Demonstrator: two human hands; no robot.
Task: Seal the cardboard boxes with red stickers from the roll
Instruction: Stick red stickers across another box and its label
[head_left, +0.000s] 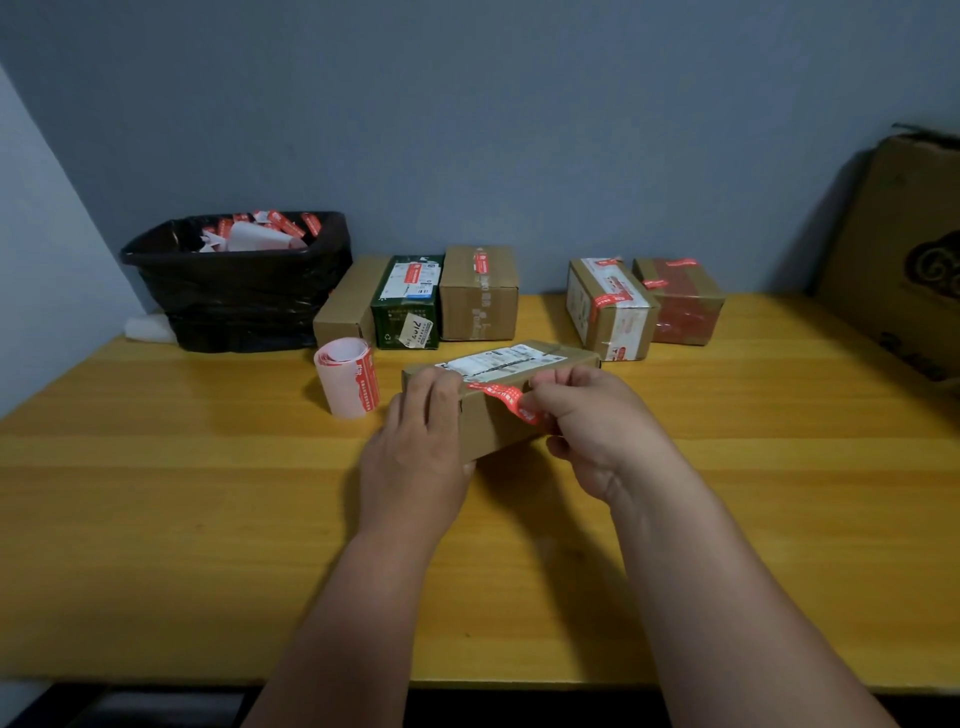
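Roll (345, 378) left of box (498, 415), bin (236, 283) behind.

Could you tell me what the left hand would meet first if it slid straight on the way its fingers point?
Probably the green box in the back row; the left hand points over the held box towards it, though depth is unclear.

Dim room, soft shadows, slight blur, wide-angle bending at edges
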